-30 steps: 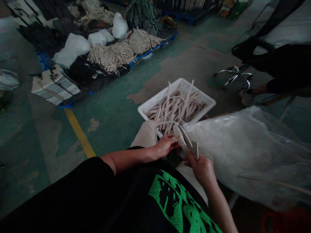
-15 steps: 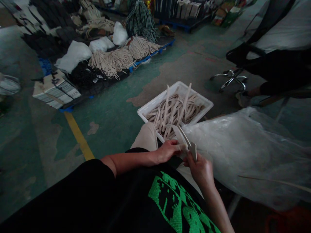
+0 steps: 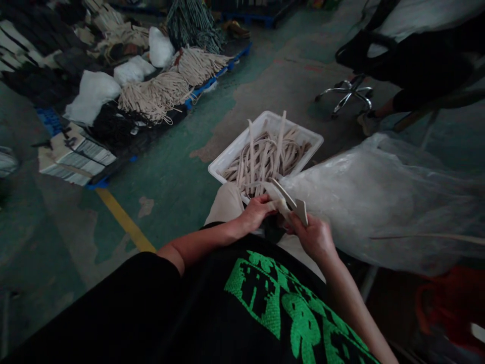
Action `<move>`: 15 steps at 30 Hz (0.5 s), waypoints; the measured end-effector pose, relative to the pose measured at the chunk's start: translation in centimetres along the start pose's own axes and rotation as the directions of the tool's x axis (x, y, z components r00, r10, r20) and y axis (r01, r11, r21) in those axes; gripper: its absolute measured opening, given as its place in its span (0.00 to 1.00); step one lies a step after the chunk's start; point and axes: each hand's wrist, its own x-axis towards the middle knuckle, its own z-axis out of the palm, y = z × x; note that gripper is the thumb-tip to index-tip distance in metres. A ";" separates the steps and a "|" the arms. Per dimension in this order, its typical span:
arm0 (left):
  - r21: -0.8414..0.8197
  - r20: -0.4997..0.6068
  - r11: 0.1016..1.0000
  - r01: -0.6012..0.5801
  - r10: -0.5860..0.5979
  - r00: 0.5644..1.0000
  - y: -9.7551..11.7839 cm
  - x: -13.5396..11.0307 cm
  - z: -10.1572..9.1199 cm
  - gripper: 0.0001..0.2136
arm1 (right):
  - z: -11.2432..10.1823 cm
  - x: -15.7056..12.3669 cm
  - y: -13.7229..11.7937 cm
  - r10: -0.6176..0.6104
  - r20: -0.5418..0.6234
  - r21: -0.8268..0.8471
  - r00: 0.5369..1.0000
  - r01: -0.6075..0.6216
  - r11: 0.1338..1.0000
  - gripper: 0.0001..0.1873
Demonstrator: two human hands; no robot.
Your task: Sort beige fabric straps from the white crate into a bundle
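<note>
Unchanged grip: left hand (image 3: 254, 212), right hand (image 3: 312, 235), strap (image 3: 288, 201)

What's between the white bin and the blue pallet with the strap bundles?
Just bare floor with worn green paint separates the white bin from the blue pallet, as the head view shows.

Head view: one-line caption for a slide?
Left hand and right hand grip cream strips, just in front of a white crate of similar strips.
</note>
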 end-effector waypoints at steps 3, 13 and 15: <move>-0.051 -0.109 0.997 -0.051 0.045 0.993 1.4 0.7 -0.6 0.18 | -0.4 -0.6 0.6 0.033 0.087 0.005 0.996 -0.033 0.999 0.24; 0.057 0.118 0.998 0.028 -0.034 0.992 -1.6 -0.6 0.5 0.23 | 0.9 0.6 -0.3 -0.038 -0.029 0.192 0.999 0.043 0.980 0.24; 0.013 0.108 0.999 0.047 -0.048 0.993 -1.3 -0.3 0.3 0.22 | 0.7 0.9 0.3 -0.027 -0.063 0.264 0.998 0.043 0.964 0.24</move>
